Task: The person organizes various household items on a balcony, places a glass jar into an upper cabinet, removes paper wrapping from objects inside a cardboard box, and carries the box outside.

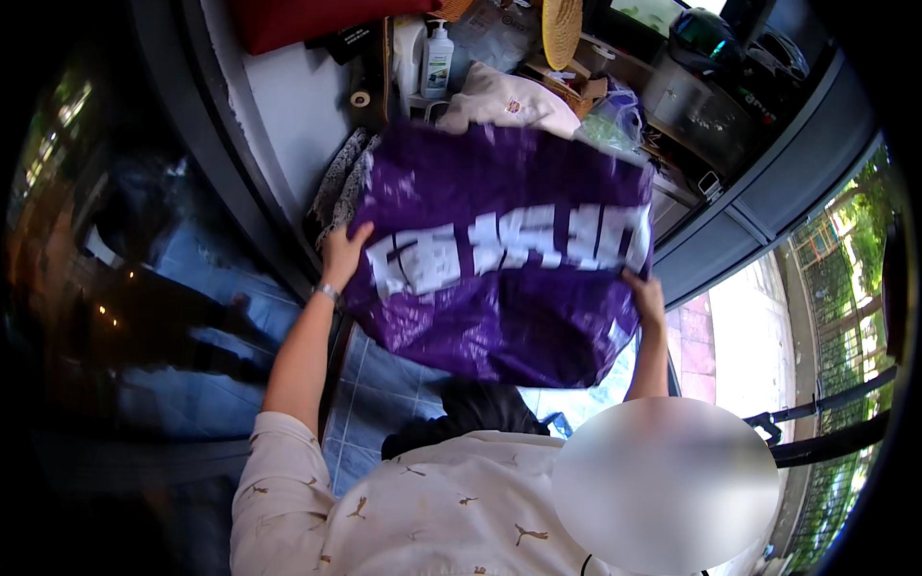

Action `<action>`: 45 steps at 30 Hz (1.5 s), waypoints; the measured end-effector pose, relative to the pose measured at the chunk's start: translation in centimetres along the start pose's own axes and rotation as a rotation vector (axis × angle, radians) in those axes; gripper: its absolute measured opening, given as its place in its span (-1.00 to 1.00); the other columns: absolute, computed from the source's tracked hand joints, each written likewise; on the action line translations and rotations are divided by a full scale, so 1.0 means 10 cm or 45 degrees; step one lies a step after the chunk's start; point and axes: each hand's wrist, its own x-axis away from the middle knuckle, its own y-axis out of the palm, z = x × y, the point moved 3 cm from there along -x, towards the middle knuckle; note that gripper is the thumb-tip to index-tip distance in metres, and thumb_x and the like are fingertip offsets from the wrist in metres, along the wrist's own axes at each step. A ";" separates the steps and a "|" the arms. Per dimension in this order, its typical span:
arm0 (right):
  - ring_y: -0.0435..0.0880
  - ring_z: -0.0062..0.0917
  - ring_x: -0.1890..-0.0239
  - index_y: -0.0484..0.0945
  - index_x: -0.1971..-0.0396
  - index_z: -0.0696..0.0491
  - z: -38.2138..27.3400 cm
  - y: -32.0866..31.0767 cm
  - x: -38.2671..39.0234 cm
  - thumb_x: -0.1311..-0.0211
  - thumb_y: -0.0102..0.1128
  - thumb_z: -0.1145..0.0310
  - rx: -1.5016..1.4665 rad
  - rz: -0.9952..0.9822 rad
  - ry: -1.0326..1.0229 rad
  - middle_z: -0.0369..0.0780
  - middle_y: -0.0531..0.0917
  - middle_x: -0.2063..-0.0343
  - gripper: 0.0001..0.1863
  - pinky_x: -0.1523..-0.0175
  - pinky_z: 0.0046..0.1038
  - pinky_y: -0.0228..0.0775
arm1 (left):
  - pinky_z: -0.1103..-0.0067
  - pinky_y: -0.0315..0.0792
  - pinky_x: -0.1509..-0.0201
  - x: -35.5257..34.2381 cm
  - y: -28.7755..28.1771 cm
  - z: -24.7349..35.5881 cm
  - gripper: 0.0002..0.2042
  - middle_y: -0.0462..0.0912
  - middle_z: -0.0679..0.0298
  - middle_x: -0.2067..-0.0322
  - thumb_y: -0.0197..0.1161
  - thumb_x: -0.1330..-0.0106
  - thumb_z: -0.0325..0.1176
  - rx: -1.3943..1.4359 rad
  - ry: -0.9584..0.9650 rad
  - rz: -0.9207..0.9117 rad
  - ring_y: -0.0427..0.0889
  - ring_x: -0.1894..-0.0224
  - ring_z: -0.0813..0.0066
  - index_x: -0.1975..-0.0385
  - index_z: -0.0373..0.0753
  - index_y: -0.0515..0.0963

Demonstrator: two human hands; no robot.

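A large purple plastic bag (480, 326) with a broad band of white print is held up in front of me, its glossy surface creased. My left hand (343, 257) grips its left side, thumb on the near face and the other fingers mostly out of sight at the edge. At the right side, my right hand (646, 296) is closed on the bag's edge. Whatever is inside the bag, if anything, cannot be seen.
Behind the bag, a crowded surface holds a white pump bottle (437, 60), a pale cloth cap (509, 100), a straw hat (562, 34) and a dark helmet (706, 43). Glass with reflections (144, 317) is on my left. A grey frame (768, 206) borders the bright outdoor opening right.
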 end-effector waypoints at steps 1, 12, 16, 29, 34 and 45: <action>0.61 -0.50 0.29 0.58 0.17 0.26 0.27 0.03 0.15 -0.05 0.29 0.30 -0.087 -0.048 0.125 -0.20 0.65 0.33 -0.61 0.17 -0.46 0.41 | 0.41 0.45 0.22 0.23 0.04 -0.15 -0.56 0.65 -0.07 0.39 0.25 -0.21 -0.04 -0.055 -0.092 -0.059 0.67 0.30 0.15 0.31 -0.41 0.59; 0.66 -0.46 0.31 0.46 0.10 0.23 0.78 -0.23 1.17 -0.23 0.15 0.37 -0.464 -0.139 0.545 -0.17 0.64 0.28 -0.70 0.16 -0.48 0.52 | 0.57 0.41 -0.02 2.14 0.40 0.33 -0.59 0.61 0.29 0.15 0.33 -0.10 -0.50 1.080 -1.075 -0.584 0.57 0.11 0.49 0.01 -0.33 0.47; 0.66 -0.50 0.30 0.48 0.09 0.19 1.11 -0.70 1.09 -0.27 0.13 0.33 -0.724 0.125 0.374 -0.20 0.64 0.27 -0.71 0.17 -0.50 0.51 | 0.58 0.46 0.03 1.98 0.30 0.76 -0.64 0.62 0.25 0.16 0.26 -0.05 -0.61 1.027 -0.779 -0.597 0.60 0.17 0.48 0.08 -0.37 0.51; -0.03 -0.15 -0.40 0.23 -0.29 0.00 0.28 -0.64 0.59 0.28 0.34 -0.37 0.240 -0.087 -0.361 -0.02 -0.17 -0.38 0.13 -0.40 -0.14 -0.10 | 0.46 0.45 -0.02 1.04 1.17 0.89 -0.65 0.58 0.24 0.09 0.19 -0.29 -0.38 1.455 -1.086 -0.147 0.57 0.06 0.34 -0.06 -0.24 0.40; 0.06 -0.13 -0.37 0.64 0.22 0.11 0.20 -0.46 0.46 0.22 0.47 0.25 0.456 0.130 -0.360 -0.11 -0.03 -0.38 -0.53 -0.31 -0.25 0.17 | 0.24 0.04 -0.36 0.93 1.09 1.21 -0.40 -0.05 0.14 -0.37 0.18 -0.28 0.01 1.468 -0.485 0.255 -0.01 -0.39 0.17 -0.23 -0.17 0.27; 0.29 -0.26 -0.27 0.60 0.25 0.16 0.07 -0.62 0.35 0.08 0.32 0.41 0.041 0.036 -0.267 -0.10 0.34 -0.22 -0.69 -0.28 -0.32 0.15 | 0.49 0.46 0.16 0.84 0.80 2.12 -0.53 0.63 0.13 0.33 0.47 0.10 -0.51 -0.099 0.182 -0.171 0.61 0.27 0.28 0.09 -0.28 0.57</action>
